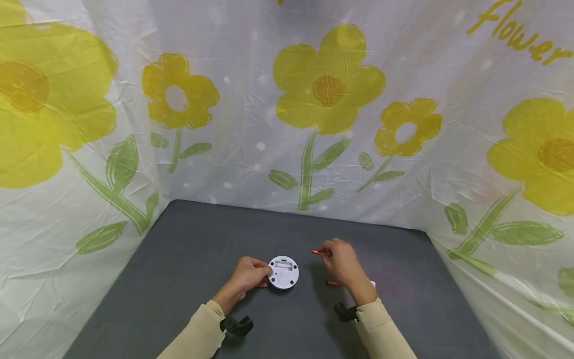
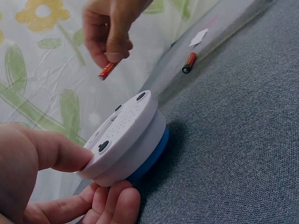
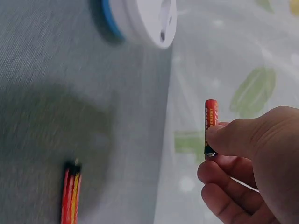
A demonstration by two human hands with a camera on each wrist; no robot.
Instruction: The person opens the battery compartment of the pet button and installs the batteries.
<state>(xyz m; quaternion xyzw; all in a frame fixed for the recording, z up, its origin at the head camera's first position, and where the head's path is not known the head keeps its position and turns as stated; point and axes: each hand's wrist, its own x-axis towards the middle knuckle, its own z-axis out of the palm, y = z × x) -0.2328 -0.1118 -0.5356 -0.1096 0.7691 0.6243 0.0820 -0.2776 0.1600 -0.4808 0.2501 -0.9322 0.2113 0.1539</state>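
Note:
A round white device (image 1: 283,279) lies with its underside up on the table, showing a battery compartment without its cover, small speaker holes and dark round feet. Its lower part is blue in the left wrist view. My left hand (image 1: 249,272) grips the rim, thumb on top and fingers beneath. To the right of the device, raised above the table, my right hand (image 1: 342,260) pinches a small red battery (image 3: 211,121) between thumb and fingers. No battery shows in the compartment. Another red battery (image 2: 189,62) with a dark end lies on the table below the right hand.
A small white piece (image 2: 199,37) lies beyond the loose battery, partly hidden by the right wrist in the head view. The dark grey table (image 1: 202,234) meets a flower-printed curtain (image 1: 242,164) at the back and both sides.

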